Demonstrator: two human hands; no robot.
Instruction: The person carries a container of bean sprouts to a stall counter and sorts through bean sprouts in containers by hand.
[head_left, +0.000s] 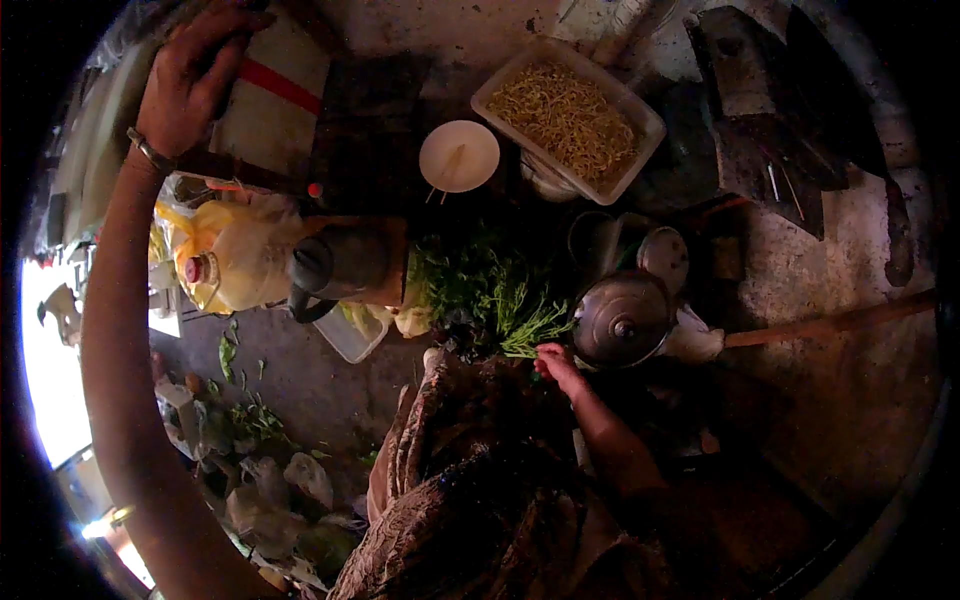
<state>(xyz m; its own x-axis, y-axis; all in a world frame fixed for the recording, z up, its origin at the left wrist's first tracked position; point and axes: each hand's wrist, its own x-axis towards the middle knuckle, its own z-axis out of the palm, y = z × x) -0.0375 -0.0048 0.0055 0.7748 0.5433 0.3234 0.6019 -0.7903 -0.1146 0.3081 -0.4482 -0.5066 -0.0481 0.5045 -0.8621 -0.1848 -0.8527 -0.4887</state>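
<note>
My left hand (pixel 190 85) is raised at the upper left, in front of a pale box with a red stripe (pixel 275 95). Its fingers are bent and apart, with nothing seen between them. Low in the middle, my right hand (pixel 558 367) is closed round the stems of leafy green herbs (pixel 515 312). More dark green leaves spread to the left of these stems. A round metal lid with a knob (pixel 622 318) lies just right of my right hand.
A tray of noodle-like strands (pixel 565 120) and a white bowl with sticks (pixel 459 157) stand at the back. A dark jug (pixel 345 265) and yellow bag (pixel 240 255) are at left. Plastic bags and leaves litter the floor. A wooden handle (pixel 830 322) extends right.
</note>
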